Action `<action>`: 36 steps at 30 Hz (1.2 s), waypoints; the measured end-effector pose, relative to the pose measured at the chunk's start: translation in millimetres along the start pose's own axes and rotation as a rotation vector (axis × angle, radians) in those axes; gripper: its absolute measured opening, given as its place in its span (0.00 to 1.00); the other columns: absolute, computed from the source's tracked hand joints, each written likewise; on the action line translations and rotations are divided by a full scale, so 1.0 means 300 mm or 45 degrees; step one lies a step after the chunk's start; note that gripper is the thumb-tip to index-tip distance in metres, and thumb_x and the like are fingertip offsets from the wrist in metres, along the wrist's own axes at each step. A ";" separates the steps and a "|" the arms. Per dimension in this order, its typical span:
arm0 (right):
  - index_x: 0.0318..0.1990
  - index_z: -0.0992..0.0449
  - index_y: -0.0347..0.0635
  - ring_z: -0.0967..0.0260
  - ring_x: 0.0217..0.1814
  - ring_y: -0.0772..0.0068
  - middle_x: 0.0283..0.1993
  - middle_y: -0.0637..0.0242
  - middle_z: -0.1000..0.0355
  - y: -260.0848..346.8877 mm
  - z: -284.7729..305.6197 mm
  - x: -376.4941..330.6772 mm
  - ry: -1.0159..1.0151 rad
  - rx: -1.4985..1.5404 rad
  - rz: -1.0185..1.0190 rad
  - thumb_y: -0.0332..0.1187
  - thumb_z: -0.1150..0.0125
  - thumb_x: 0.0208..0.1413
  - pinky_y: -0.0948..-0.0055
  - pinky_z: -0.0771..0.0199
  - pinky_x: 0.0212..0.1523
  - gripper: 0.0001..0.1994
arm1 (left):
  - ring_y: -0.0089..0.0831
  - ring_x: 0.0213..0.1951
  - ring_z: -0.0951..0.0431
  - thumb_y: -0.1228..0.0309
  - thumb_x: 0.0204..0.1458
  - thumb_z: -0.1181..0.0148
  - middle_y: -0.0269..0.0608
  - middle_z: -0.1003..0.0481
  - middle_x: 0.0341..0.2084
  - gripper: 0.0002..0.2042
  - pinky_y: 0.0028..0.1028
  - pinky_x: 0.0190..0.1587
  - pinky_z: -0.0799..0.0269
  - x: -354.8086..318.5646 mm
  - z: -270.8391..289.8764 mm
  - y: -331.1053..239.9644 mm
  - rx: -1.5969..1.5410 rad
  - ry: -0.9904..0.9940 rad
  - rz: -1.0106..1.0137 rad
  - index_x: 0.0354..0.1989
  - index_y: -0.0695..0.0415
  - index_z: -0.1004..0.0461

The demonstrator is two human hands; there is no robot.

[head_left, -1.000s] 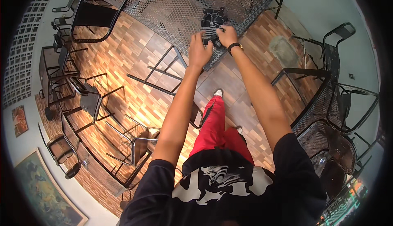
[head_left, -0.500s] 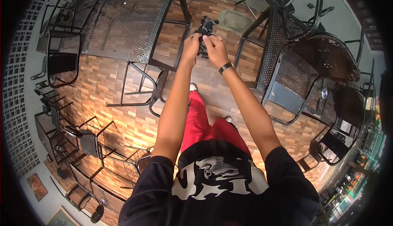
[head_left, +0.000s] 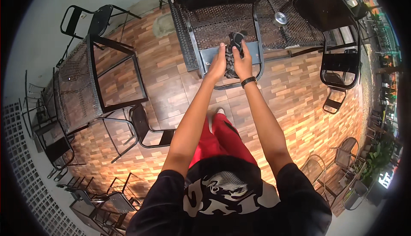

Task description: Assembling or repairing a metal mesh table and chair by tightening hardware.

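Note:
A dark patterned cloth, bunched up, is held out in front of me between both hands. My left hand is closed at its left edge, thumb pointing up; most of its fingers are hidden. My right hand, with a dark watch on the wrist, grips the cloth from the right side. Behind the cloth is the grey-blue bar of a black metal chair that rests on a mesh-topped table. Whether the cloth touches the chair I cannot tell.
A round metal tin stands on the mesh table. Another mesh table is at the left, with a black chair near my legs. More chairs stand at the far left and right. The floor is wood-patterned tile.
My view has turned to the right, toward the table with the chair on it. The cloth and both hands are now in front of that chair, with the hands farther apart.

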State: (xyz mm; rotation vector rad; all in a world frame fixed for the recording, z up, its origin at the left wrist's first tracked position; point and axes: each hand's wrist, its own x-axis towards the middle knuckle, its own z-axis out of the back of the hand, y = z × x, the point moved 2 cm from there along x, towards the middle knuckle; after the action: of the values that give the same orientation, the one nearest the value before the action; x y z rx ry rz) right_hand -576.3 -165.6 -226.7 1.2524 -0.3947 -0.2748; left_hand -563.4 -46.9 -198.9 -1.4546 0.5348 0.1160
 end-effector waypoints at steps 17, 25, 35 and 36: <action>0.56 0.23 0.37 0.46 0.72 0.42 0.69 0.50 0.39 -0.377 0.178 0.199 0.080 -1.035 0.667 0.39 0.43 0.63 0.46 0.46 0.72 0.20 | 0.54 0.73 0.49 0.54 0.64 0.53 0.45 0.39 0.69 0.25 0.58 0.73 0.59 0.269 -0.231 0.316 1.551 -0.589 -0.794 0.69 0.45 0.34; 0.57 0.23 0.40 0.42 0.70 0.42 0.68 0.54 0.36 -0.412 0.191 0.211 -0.005 -0.872 0.684 0.39 0.40 0.61 0.48 0.42 0.70 0.20 | 0.51 0.71 0.45 0.50 0.63 0.54 0.44 0.35 0.66 0.26 0.56 0.73 0.60 0.284 -0.220 0.308 1.591 -0.667 -0.781 0.69 0.43 0.34; 0.65 0.32 0.41 0.47 0.74 0.39 0.73 0.51 0.43 -0.424 0.204 0.303 -0.058 -0.935 0.526 0.37 0.45 0.64 0.47 0.36 0.67 0.23 | 0.54 0.74 0.51 0.50 0.63 0.54 0.48 0.40 0.69 0.30 0.55 0.74 0.60 0.282 -0.244 0.304 1.664 -0.640 -0.837 0.72 0.47 0.39; 0.65 0.32 0.41 0.47 0.74 0.39 0.73 0.51 0.43 -0.426 0.201 0.294 -0.058 -0.931 0.524 0.37 0.45 0.64 0.47 0.36 0.67 0.23 | 0.54 0.74 0.51 0.50 0.63 0.54 0.48 0.40 0.69 0.30 0.55 0.74 0.60 0.283 -0.243 0.306 1.669 -0.640 -0.836 0.72 0.47 0.39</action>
State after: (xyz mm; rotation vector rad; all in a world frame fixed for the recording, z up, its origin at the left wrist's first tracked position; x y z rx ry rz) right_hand -521.3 -291.5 -320.9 0.4333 -0.5201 -0.0767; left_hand -544.8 -125.2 -319.2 -0.2155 -0.3094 -0.3395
